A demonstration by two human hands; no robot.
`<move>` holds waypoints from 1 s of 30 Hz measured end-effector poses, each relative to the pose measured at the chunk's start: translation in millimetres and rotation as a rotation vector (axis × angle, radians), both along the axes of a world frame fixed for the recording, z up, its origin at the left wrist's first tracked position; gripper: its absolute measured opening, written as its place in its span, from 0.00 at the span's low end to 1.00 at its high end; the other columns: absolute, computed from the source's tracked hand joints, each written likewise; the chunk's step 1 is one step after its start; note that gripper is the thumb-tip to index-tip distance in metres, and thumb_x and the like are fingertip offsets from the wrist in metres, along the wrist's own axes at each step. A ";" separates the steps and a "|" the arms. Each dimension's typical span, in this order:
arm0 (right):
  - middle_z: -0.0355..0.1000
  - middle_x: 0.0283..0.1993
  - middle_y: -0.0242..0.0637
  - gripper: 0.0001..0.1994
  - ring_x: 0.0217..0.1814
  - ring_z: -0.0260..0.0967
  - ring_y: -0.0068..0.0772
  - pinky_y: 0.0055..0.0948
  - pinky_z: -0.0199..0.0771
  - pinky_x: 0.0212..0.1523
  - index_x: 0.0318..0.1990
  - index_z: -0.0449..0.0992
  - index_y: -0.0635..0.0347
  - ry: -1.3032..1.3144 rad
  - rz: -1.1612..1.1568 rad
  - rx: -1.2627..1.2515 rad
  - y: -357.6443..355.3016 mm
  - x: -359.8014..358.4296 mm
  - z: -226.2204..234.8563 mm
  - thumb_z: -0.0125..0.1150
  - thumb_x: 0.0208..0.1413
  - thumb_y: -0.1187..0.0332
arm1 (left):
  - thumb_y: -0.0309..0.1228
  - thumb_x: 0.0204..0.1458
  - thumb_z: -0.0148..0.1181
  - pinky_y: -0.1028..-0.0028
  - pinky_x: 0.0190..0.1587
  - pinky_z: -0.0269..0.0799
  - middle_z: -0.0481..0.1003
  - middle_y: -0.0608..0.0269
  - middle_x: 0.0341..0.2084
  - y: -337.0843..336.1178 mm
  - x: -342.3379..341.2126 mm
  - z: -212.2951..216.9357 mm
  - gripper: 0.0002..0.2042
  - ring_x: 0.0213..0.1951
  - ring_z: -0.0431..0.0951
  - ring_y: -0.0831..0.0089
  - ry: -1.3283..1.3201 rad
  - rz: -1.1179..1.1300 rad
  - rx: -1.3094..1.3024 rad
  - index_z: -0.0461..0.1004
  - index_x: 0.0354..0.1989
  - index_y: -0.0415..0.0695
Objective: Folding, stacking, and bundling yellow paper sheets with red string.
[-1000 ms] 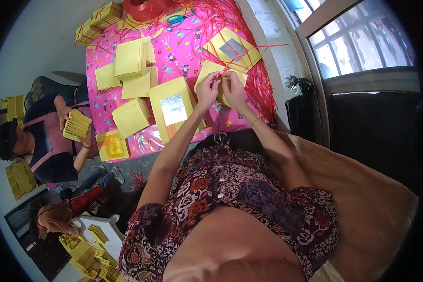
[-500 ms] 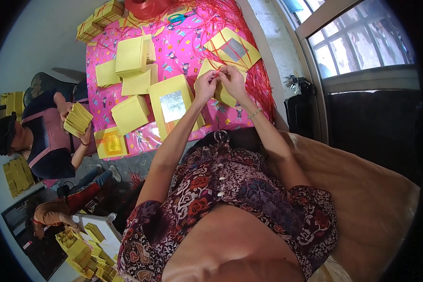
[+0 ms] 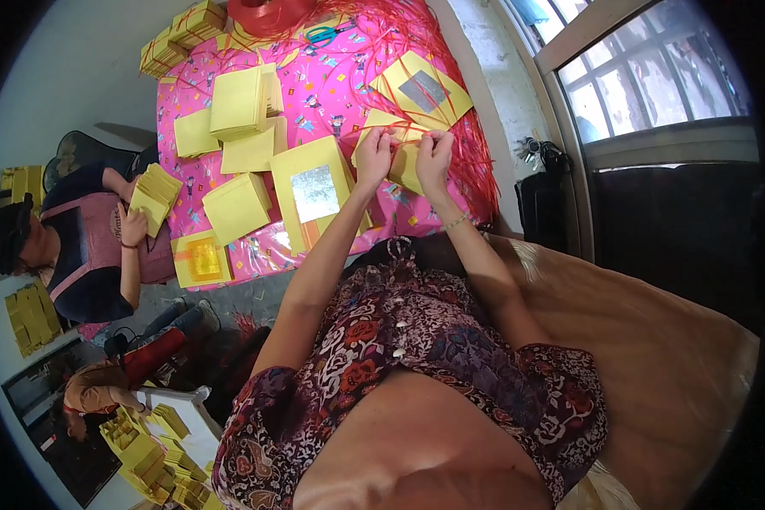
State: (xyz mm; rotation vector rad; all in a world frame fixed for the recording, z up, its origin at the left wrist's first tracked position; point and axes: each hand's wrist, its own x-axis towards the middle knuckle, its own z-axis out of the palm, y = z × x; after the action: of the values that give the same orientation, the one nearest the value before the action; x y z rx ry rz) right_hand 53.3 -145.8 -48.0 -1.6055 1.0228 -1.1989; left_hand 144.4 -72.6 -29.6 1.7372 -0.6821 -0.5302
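My left hand (image 3: 373,160) and my right hand (image 3: 434,161) are both closed, pinching red plastic string (image 3: 406,128) stretched between them. Beneath the string lies a stack of yellow paper (image 3: 408,168) on the pink table, partly covered by my hands. Just beyond it sits another yellow stack with a silver square on top (image 3: 452,95). Left of my left hand is a larger yellow stack with a silver patch (image 3: 285,170). Whether the string is knotted cannot be made out.
Loose red strings (image 3: 476,157) trail along the table's right edge. Several yellow paper stacks (image 3: 235,104) stand on the left, with teal-handled scissors (image 3: 320,35) and a red string roll (image 3: 268,15) at the back. A co-worker (image 3: 89,229) holds a yellow paper bundle (image 3: 155,197) at the left.
My hands were together at the string and have now moved apart, drawing it out sideways. The co-worker's paper bundle has shifted and turned slightly.
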 end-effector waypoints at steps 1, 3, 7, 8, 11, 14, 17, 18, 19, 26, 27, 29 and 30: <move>0.67 0.30 0.39 0.06 0.27 0.68 0.28 0.25 0.71 0.25 0.39 0.63 0.65 -0.099 0.023 0.177 -1.3 -0.6 4.7 0.48 0.58 0.72 | 0.31 0.58 0.47 0.74 0.35 0.70 0.78 0.61 0.26 2.8 3.9 -3.1 0.11 0.29 0.77 0.73 -0.004 0.046 0.019 0.73 0.42 0.40; 0.66 0.31 0.35 0.05 0.27 0.67 0.22 0.20 0.71 0.19 0.39 0.63 0.63 -0.309 0.022 0.453 -9.3 -3.8 10.4 0.47 0.59 0.72 | 0.30 0.58 0.47 0.74 0.35 0.70 0.78 0.61 0.27 4.0 6.5 -5.7 0.10 0.28 0.77 0.74 -0.045 0.075 0.052 0.73 0.41 0.41; 0.67 0.29 0.33 0.05 0.27 0.66 0.19 0.19 0.71 0.19 0.40 0.63 0.62 -0.247 0.017 0.458 -13.3 -25.9 12.2 0.47 0.60 0.71 | 0.29 0.60 0.45 0.78 0.35 0.70 0.77 0.63 0.28 -1.7 3.0 -5.0 0.11 0.29 0.75 0.79 -0.108 0.034 0.119 0.71 0.43 0.35; 0.67 0.29 0.33 0.05 0.27 0.66 0.19 0.19 0.71 0.19 0.40 0.63 0.62 -0.246 0.012 0.459 -12.2 -31.1 12.3 0.47 0.60 0.71 | 0.29 0.61 0.44 0.78 0.34 0.71 0.77 0.62 0.29 -2.6 1.0 -5.5 0.11 0.29 0.75 0.79 0.004 0.042 0.038 0.70 0.43 0.36; 0.68 0.28 0.31 0.07 0.23 0.65 0.18 0.19 0.69 0.19 0.39 0.63 0.61 -0.240 -0.021 0.483 -2.8 -36.0 5.6 0.47 0.62 0.67 | 0.30 0.62 0.42 0.78 0.34 0.72 0.76 0.61 0.29 0.6 10.6 -19.6 0.12 0.29 0.76 0.77 0.145 0.085 -0.081 0.69 0.44 0.36; 0.69 0.29 0.32 0.08 0.23 0.65 0.18 0.19 0.69 0.18 0.39 0.63 0.60 -0.319 -0.111 0.673 -5.7 -48.9 -23.1 0.47 0.63 0.65 | 0.31 0.63 0.39 0.76 0.34 0.74 0.75 0.59 0.28 -2.7 15.5 -10.3 0.12 0.30 0.77 0.73 0.287 0.133 -0.064 0.67 0.46 0.38; 0.71 0.30 0.35 0.09 0.23 0.66 0.20 0.22 0.71 0.20 0.37 0.63 0.59 -0.324 -0.125 0.789 -5.4 -55.4 -25.1 0.46 0.63 0.63 | 0.33 0.64 0.36 0.69 0.36 0.75 0.75 0.56 0.30 0.2 31.5 -9.4 0.13 0.33 0.78 0.64 0.696 0.280 -0.191 0.66 0.46 0.38; 0.71 0.31 0.36 0.09 0.24 0.67 0.21 0.23 0.72 0.20 0.37 0.62 0.59 -0.307 -0.122 0.840 -6.8 -55.6 -24.3 0.46 0.63 0.63 | 0.33 0.64 0.36 0.69 0.36 0.75 0.75 0.56 0.30 1.2 34.9 -10.3 0.13 0.33 0.78 0.64 0.696 0.283 -0.191 0.66 0.46 0.38; 0.71 0.31 0.36 0.09 0.24 0.67 0.21 0.23 0.72 0.20 0.37 0.62 0.59 -0.305 -0.120 0.840 -7.5 -53.5 -23.8 0.46 0.63 0.63 | 0.33 0.64 0.36 0.68 0.35 0.75 0.75 0.55 0.29 1.8 38.1 -11.3 0.14 0.32 0.78 0.64 0.755 0.316 -0.225 0.66 0.47 0.37; 0.72 0.33 0.36 0.06 0.31 0.73 0.28 0.30 0.78 0.29 0.39 0.63 0.56 -0.417 -0.171 0.881 -10.6 -59.0 -21.0 0.46 0.63 0.64 | 0.36 0.64 0.37 0.61 0.46 0.73 0.71 0.60 0.32 -2.1 51.4 -6.1 0.13 0.43 0.75 0.62 0.993 0.324 -0.164 0.67 0.44 0.41; 0.72 0.34 0.37 0.06 0.32 0.74 0.29 0.32 0.79 0.29 0.39 0.63 0.56 -0.411 -0.177 0.889 -8.4 -58.7 -19.9 0.46 0.63 0.65 | 0.35 0.64 0.37 0.60 0.47 0.72 0.71 0.61 0.32 -0.2 55.0 -8.8 0.13 0.42 0.75 0.63 1.013 0.325 -0.153 0.67 0.43 0.42; 0.72 0.34 0.37 0.06 0.32 0.74 0.29 0.33 0.79 0.30 0.40 0.63 0.56 -0.410 -0.166 0.919 -4.1 -56.2 -17.7 0.47 0.63 0.65 | 0.34 0.63 0.36 0.60 0.46 0.73 0.71 0.61 0.33 2.1 66.5 -12.6 0.13 0.44 0.75 0.61 1.087 0.392 -0.142 0.68 0.45 0.42; 0.72 0.34 0.37 0.06 0.32 0.74 0.30 0.33 0.79 0.30 0.40 0.63 0.56 -0.413 -0.170 0.946 -4.4 -56.2 -19.3 0.47 0.63 0.65 | 0.32 0.63 0.36 0.60 0.45 0.74 0.72 0.62 0.34 0.5 69.2 -11.9 0.14 0.45 0.75 0.60 1.164 0.445 -0.123 0.69 0.46 0.43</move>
State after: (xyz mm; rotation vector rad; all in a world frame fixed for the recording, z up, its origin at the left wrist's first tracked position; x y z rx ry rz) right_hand -2.8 -150.2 -67.3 -0.5218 1.1989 -0.8740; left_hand 213.7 -72.1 -41.5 1.1192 0.4755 -1.0019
